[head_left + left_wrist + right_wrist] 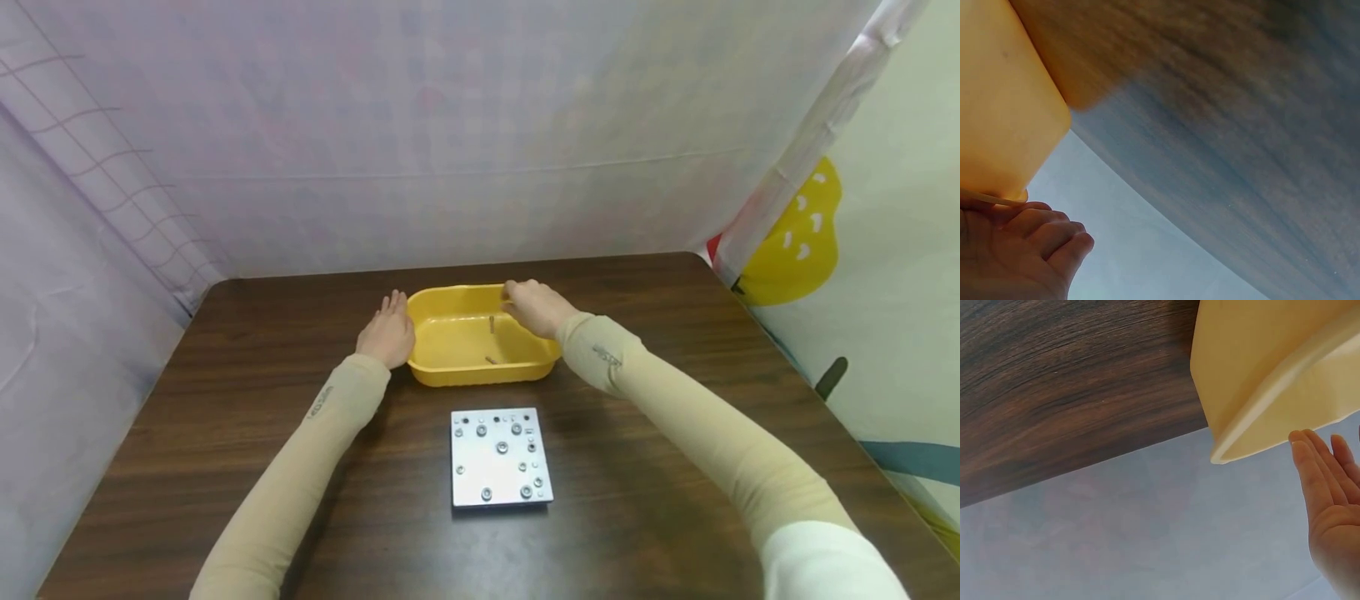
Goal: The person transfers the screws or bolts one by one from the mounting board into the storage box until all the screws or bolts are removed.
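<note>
A yellow plastic basin (pixel 450 377) stands toward the far side of the table. Two small metal pieces, apparently screws (pixel 492 324), lie inside it; their exact kind is too small to tell. Against the basin's left rim rests my left hand (pixel 387 333), its fingers extended forward. The left wrist view shows those fingers (pixel 1054 234) beside the rim. My right hand (pixel 536 307) is over the basin's right end, fingers reaching inward and down. Seen from the right wrist, its fingers (pixel 1316 481) are nearly straight near the rim, with nothing visible between them.
Nearer me on the dark wooden table (pixel 615 517) lies a square silver metal plate (pixel 487 471) with several screws and holes in it. A pale curtain (pixel 450 167) hangs behind the table, and another cloth with a yellow print (pixel 795 242) hangs at the right.
</note>
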The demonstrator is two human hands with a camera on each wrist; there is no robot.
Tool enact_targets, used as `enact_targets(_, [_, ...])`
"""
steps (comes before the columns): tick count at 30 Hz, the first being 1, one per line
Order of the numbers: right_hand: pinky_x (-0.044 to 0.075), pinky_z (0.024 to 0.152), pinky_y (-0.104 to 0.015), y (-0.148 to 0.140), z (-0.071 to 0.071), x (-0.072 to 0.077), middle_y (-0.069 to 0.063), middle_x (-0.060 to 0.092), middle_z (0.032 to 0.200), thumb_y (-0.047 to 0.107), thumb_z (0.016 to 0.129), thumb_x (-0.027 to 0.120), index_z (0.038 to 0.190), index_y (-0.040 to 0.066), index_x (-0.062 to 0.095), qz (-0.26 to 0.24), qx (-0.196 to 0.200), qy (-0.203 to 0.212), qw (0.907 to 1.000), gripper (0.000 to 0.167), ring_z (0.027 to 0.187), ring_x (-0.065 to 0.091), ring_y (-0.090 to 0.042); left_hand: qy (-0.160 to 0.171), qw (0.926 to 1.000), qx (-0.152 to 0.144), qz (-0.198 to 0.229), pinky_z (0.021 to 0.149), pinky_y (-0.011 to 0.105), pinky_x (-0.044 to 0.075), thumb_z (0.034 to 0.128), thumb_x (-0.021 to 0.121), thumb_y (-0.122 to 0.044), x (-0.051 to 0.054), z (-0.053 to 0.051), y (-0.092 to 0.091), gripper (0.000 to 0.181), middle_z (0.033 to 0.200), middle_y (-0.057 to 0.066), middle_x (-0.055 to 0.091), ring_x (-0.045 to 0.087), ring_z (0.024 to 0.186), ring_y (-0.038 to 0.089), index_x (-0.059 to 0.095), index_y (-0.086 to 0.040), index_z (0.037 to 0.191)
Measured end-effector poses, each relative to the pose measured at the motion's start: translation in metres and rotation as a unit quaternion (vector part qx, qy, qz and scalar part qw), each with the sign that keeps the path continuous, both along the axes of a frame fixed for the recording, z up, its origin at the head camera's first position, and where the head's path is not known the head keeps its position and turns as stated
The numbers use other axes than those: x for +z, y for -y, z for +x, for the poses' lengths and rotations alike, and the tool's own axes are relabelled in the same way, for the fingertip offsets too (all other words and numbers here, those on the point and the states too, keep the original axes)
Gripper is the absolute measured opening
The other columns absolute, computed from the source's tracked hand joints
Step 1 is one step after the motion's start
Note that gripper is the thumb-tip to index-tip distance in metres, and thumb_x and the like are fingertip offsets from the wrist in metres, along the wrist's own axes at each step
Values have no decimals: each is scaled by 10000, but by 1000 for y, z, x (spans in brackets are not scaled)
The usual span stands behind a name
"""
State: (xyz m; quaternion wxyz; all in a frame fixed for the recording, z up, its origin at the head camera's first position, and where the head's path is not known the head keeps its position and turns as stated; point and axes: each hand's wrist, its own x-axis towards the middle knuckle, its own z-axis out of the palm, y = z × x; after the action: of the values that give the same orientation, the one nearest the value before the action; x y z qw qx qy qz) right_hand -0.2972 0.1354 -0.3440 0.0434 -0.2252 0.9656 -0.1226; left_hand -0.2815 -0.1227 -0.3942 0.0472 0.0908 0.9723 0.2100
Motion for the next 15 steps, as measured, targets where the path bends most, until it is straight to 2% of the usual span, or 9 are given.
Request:
enact_targets(7, [555, 962, -448, -4, 3, 3, -212, 660, 1224, 179, 1029, 536, 1265, -35, 588, -51, -78, 122, 9999, 323, 1105, 655, -349, -19, 10000, -35, -22, 1262, 458, 133, 1066, 185, -212, -2, -2, 0, 558, 1647, 200, 89, 96, 1526, 344, 115, 25, 1567])
enact_targets(15, [562, 946, -449, -7, 6, 6, -208, 671, 1198, 185, 1029, 538, 1254, -32, 593, -82, -86, 57, 9999, 318, 1080, 664, -345, 18, 10000, -4, -7, 1263, 453, 138, 1068, 188, -224, -2, -2, 0, 559, 1648, 194, 96, 106, 1527, 337, 131, 24, 1566])
